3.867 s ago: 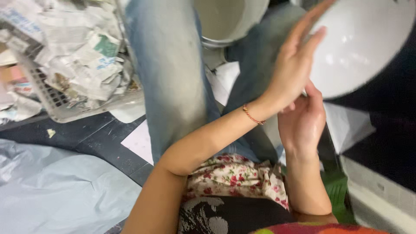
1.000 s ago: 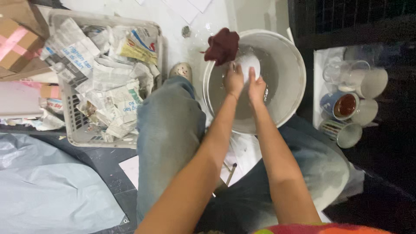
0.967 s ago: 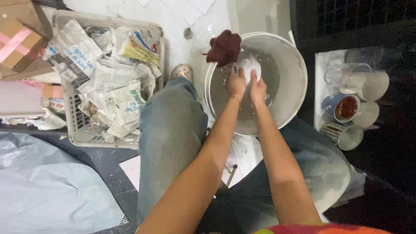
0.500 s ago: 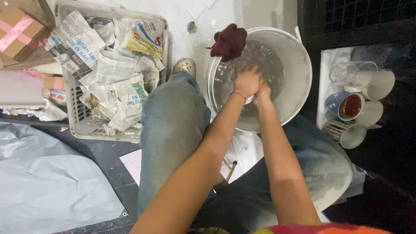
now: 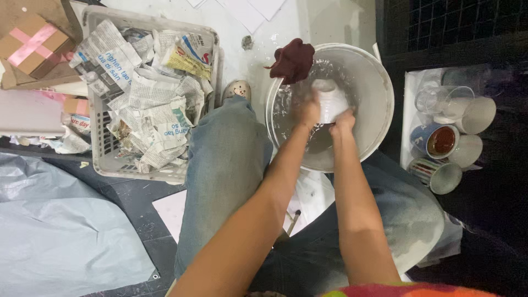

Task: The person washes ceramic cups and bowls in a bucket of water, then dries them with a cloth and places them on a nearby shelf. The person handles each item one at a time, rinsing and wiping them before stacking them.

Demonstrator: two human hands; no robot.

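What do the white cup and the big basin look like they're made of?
The cup looks like glazed ceramic: glossy white and opaque, though blurred here. The basin seems to be plastic, going by its thin rolled rim and dull grey-white surface; enamelled metal can't be ruled out.

The person wears faded, light blue jeans (image 5: 225, 159), dusted grey over the knees. Both arms are bare to above the elbow, with no sleeves showing. A multicoloured garment edge (image 5: 407, 290) in red, orange and green shows behind the right hand (image 5: 342, 122).
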